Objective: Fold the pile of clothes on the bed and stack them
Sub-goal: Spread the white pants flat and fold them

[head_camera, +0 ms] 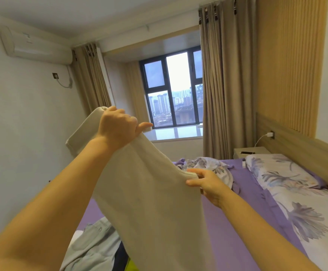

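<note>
Light: you get soft daylight from the window (173, 90), glass glowing very white | Room: bright, shadows faint | Edges: walls and curtains (224, 79) bend outward | Sharpness: slightly soft, your near arms blurry.

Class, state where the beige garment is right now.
In the head view the beige garment hangs centre-frame above the purple bed, gripped high by the left hand and lower by the right hand.
</note>
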### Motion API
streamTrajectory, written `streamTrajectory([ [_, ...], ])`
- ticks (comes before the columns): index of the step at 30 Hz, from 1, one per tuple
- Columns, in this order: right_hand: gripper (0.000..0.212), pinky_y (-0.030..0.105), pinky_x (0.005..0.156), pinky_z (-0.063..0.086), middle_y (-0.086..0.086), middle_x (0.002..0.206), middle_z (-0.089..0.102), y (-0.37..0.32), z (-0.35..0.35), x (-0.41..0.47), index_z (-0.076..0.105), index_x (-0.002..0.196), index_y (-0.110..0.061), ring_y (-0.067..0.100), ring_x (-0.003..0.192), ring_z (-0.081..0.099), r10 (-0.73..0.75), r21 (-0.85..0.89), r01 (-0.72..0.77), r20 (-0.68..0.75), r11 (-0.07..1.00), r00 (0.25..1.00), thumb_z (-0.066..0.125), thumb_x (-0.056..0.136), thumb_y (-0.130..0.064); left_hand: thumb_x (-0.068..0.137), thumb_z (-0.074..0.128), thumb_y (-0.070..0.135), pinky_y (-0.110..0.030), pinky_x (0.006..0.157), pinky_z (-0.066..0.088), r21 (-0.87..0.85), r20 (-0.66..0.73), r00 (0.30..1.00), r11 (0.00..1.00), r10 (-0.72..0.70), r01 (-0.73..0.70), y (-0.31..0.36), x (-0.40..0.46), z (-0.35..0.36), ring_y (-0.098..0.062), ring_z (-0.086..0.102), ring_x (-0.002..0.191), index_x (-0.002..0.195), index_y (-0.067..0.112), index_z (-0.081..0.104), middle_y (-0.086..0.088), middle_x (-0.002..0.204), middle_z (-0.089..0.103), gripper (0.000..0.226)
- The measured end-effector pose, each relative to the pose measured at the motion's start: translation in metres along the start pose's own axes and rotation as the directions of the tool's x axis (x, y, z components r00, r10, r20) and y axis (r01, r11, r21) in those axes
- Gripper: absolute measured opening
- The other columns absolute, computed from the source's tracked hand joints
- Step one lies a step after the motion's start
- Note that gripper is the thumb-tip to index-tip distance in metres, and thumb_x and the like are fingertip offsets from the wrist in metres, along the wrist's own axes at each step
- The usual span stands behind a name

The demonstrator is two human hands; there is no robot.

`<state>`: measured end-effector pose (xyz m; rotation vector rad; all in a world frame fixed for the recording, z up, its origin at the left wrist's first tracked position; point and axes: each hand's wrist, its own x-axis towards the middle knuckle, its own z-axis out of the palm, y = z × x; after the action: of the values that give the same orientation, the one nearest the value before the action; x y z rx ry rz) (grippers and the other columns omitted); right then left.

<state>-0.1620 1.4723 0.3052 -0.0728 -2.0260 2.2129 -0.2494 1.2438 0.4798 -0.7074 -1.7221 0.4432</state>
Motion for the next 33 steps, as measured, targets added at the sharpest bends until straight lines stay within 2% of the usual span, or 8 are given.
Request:
streamTrajectory([
  [3,0.008,0.03,0.069,0.047,0.002,0.078,0.062,-0.015,0.0,0.003,0.064,0.079,-0.012,0.017,0.074,0.056,-0.26,-0.419,0.227,-0.023,0.879,0.965,0.066,0.084,-0.007,0.095,0.027,0.063,-0.032,0.068,0.047,-0.002,0.017,1.0,1.0,-0.015,0.015,-0.009,0.008,-0.006,-0.021,0.054,0.047,0.049,0.01,0.061,-0.005,0.046,0.056,0.078],
  [5,0.003,0.033,0.073,0.046,0.0,0.084,0.059,-0.022,-0.011,0.009,0.066,0.083,-0.014,0.017,0.08,0.054,-0.396,-0.645,0.278,-0.043,0.712,0.917,0.067,0.085,-0.017,0.094,0.026,0.064,-0.033,0.07,0.047,-0.005,0.017,1.0,1.0,-0.025,0.025,-0.01,0.01,-0.01,-0.021,0.054,0.048,0.049,0.009,0.06,-0.007,0.047,0.057,0.079],
  [8,0.01,0.025,0.087,0.041,-0.003,0.104,0.052,-0.017,-0.029,0.012,0.066,0.094,-0.019,0.012,0.098,0.048,-0.444,-0.628,0.315,-0.055,0.711,0.894,0.069,0.085,-0.018,0.094,0.026,0.064,-0.034,0.07,0.046,-0.021,0.038,0.998,0.999,-0.043,0.044,0.001,0.007,-0.011,-0.022,0.054,0.048,0.05,0.009,0.061,-0.007,0.047,0.057,0.079],
  [12,0.008,0.007,0.063,0.044,-0.005,0.088,0.061,0.023,-0.043,0.004,0.06,0.095,-0.019,0.008,0.08,0.055,-0.349,-0.342,0.286,-0.137,0.895,0.927,0.059,0.092,-0.011,0.09,0.033,0.065,-0.028,0.054,0.041,-0.083,0.001,1.0,0.997,0.005,-0.005,0.038,-0.009,-0.004,-0.02,0.045,0.037,0.041,0.013,0.053,-0.003,0.036,0.046,0.074],
  [18,0.01,0.018,0.055,0.036,-0.003,0.076,0.057,0.104,-0.076,-0.012,0.05,0.088,-0.018,0.016,0.07,0.051,-0.248,-0.464,0.131,-0.2,0.876,0.948,0.053,0.095,-0.012,0.073,0.011,0.086,-0.028,0.061,0.029,-0.231,0.306,0.933,0.966,0.187,-0.118,0.115,-0.064,0.019,-0.021,0.059,0.053,0.066,0.017,0.058,-0.002,0.055,0.063,0.084],
  [23,0.011,0.027,0.058,0.035,-0.005,0.079,0.056,0.127,-0.099,-0.026,0.047,0.092,-0.019,0.014,0.071,0.05,0.081,-0.685,-0.048,0.016,0.727,0.997,0.051,0.096,-0.029,0.065,0.012,0.091,-0.03,0.06,0.032,-0.245,0.598,0.792,0.969,0.123,0.035,0.153,-0.114,0.039,-0.017,0.043,0.053,0.066,0.02,0.041,0.002,0.063,0.062,0.077],
  [27,0.019,0.033,0.074,0.041,0.0,0.098,0.062,0.092,-0.105,-0.03,0.055,0.098,-0.017,0.016,0.086,0.055,0.403,-0.785,-0.099,0.201,0.611,0.893,0.055,0.09,-0.035,0.052,0.0,0.096,-0.03,0.049,0.027,-0.297,0.748,0.646,0.947,0.152,0.121,0.15,-0.137,0.043,-0.012,0.042,0.049,0.06,0.022,0.042,0.007,0.052,0.046,0.085],
  [33,0.012,0.022,0.07,0.051,-0.006,0.092,0.07,0.025,-0.082,-0.008,0.065,0.098,-0.023,0.007,0.083,0.066,0.446,-0.643,-0.061,0.456,0.763,0.77,0.066,0.087,-0.03,0.053,0.009,0.098,-0.031,0.052,0.031,-0.349,0.854,0.503,0.863,0.133,0.365,0.12,-0.166,0.061,-0.014,0.053,0.061,0.06,0.018,0.053,0.005,0.06,0.058,0.092],
])
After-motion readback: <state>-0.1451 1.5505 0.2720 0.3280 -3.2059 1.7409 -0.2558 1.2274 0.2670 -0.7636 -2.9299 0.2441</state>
